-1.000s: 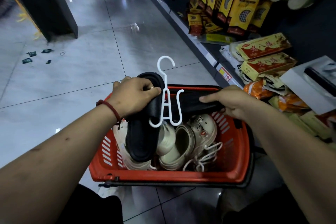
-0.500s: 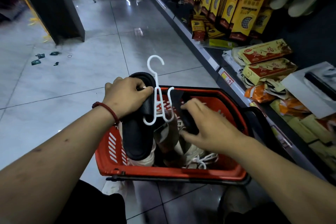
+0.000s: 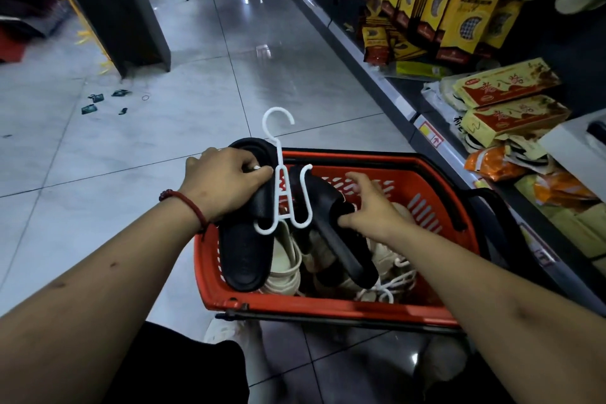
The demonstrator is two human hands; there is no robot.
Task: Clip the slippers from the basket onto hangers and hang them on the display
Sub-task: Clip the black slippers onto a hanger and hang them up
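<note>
A: Left hand (image 3: 226, 187), state?
B: Curled tight over the far end of the left black slipper (image 3: 246, 252), thumb pinning the stem of the white hanger (image 3: 282, 193) against it. Slipper and hanger gripped together, above the far-left rim of the red basket (image 3: 328, 308).

A: Hanger attitude?
B: Upright, hook at the far end, out over the floor tiles (image 3: 183, 128). Right prong touching the far end of the right black slipper (image 3: 341, 239). Seated or not, cannot tell.

A: Right hand (image 3: 370, 207)?
B: Half bent. Thumb and lower fingers pinching the right edge of that slipper about mid-length, upper fingers lifted and loose. Slipper tilted, near end down inside the basket.

A: Anything around or in the way?
B: Cream slippers (image 3: 285, 259) in the basket, directly under both black ones. Spare white hangers (image 3: 390, 289) tangled at the near right of the basket. Black basket handle (image 3: 492, 207) folded out to the right. Shelf of yellow and red packets (image 3: 505, 88) just beside the basket on the right. Dark pillar (image 3: 108, 3) far left, scraps (image 3: 95, 102) on the tiles near it.
</note>
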